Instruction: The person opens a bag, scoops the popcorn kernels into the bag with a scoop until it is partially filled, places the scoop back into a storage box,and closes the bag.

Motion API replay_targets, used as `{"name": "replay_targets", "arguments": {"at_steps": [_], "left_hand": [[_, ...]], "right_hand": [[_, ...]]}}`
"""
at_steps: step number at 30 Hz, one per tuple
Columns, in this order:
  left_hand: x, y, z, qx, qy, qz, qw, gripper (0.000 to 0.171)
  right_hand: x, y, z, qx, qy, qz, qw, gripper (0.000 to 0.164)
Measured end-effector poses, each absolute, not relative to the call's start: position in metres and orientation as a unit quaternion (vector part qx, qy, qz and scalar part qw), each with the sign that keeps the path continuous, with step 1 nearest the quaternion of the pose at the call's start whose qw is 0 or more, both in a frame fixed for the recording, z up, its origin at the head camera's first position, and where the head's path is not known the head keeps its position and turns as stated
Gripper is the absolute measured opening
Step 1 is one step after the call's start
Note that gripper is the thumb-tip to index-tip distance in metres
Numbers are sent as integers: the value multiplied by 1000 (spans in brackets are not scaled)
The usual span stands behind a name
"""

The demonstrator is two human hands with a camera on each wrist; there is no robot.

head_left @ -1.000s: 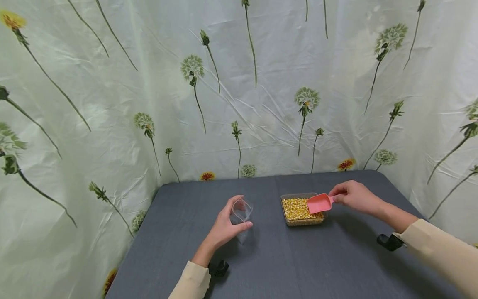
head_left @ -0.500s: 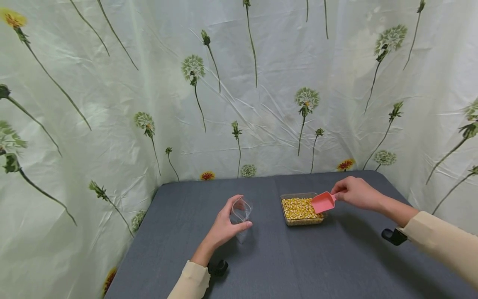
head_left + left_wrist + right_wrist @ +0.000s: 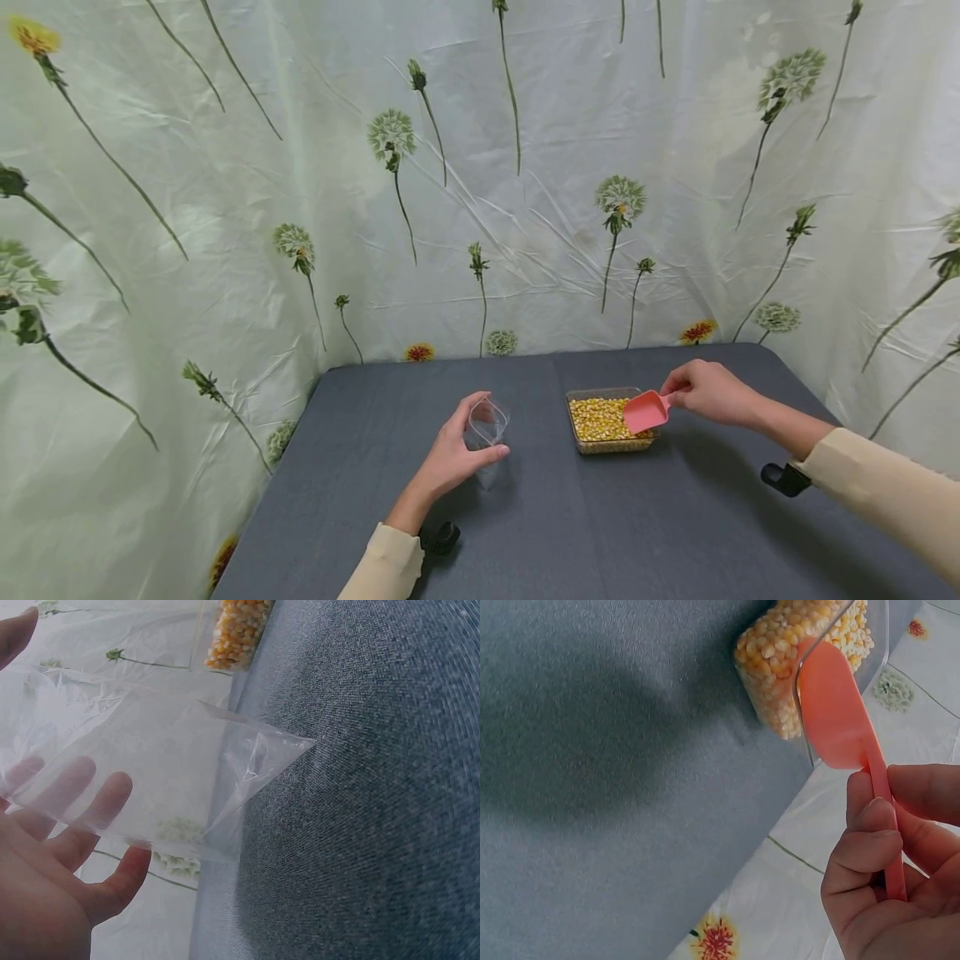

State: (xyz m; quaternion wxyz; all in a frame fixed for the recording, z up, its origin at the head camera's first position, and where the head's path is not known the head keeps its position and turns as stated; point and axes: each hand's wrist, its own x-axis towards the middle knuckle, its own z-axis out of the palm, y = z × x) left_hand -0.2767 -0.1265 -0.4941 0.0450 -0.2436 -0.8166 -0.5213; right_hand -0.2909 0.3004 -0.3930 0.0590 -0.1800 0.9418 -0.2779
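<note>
A clear plastic bag [image 3: 486, 425] is held by my left hand [image 3: 448, 457], its mouth spread open between thumb and fingers. In the left wrist view the bag [image 3: 172, 765] hangs with its pointed bottom corner at the dark cloth, and some fingers show through the film. My right hand [image 3: 712, 393] pinches the handle of a pink scoop [image 3: 646, 412]. The scoop's blade tip is down among yellow corn kernels [image 3: 597, 418] at the right side of a clear rectangular container [image 3: 611, 448]. In the right wrist view the scoop [image 3: 831, 705] crosses the container's rim, its inside hidden.
Dark grey cloth covers the table [image 3: 547, 525]. A pale curtain [image 3: 540, 250] printed with dandelions hangs behind and on both sides. The corn container stands to the right of the bag, with a gap of table between them.
The scoop rose slightly to the right half a second ago, then came back down and left onto the kernels. My left hand and the bag stay nearly still. The head view shifts slightly.
</note>
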Motion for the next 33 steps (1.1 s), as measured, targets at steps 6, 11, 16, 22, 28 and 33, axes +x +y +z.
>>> {"name": "replay_targets", "arguments": {"at_steps": [6, 11, 16, 22, 28, 33], "left_hand": [[-277, -128, -494, -249, -820, -512, 49, 80], [-277, -129, -494, -251, -818, -515, 47, 80], [-276, -130, -492, -249, -817, -518, 41, 81], [-276, -131, -491, -249, -819, -516, 44, 81], [-276, -131, -492, -255, -815, -518, 46, 81], [-276, -131, -492, -251, -818, -515, 43, 81]], "right_hand": [[-289, 296, -400, -171, 936, -299, 72, 14], [-290, 295, -408, -161, 932, -313, 85, 13], [-291, 294, -413, -153, 933, -315, 86, 13], [-291, 290, -414, -156, 932, -315, 84, 12], [-290, 280, -417, -160, 932, -316, 74, 12], [-291, 276, -422, -154, 932, -319, 76, 12]]}}
